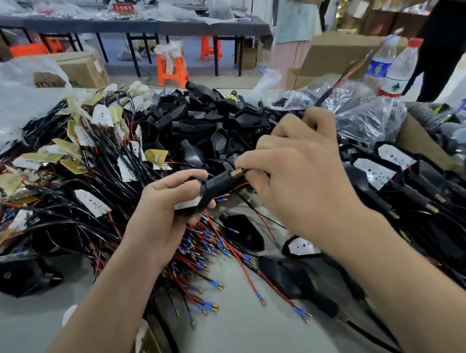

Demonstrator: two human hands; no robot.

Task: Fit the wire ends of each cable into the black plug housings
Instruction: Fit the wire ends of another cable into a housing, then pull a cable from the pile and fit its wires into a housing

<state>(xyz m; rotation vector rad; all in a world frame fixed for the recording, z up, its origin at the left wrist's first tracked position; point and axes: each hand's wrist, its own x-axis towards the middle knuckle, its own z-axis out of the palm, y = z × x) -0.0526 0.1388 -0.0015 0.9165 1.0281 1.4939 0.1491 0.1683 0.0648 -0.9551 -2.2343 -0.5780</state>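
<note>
Above the tabletop (251, 340), just right of the cable heap (88, 172), the housing (213, 187) lies almost level. Its long axis runs left to right, and its brass stem (240, 172) points right, straight into the right hand (295, 177). The left hand (170, 205) has the wide body wrapped, fingers (182, 177) curled tight round it. The right fingers are pinched together on the stem, and the wire ends (222, 196) dangle just below, between the two hands.
</note>
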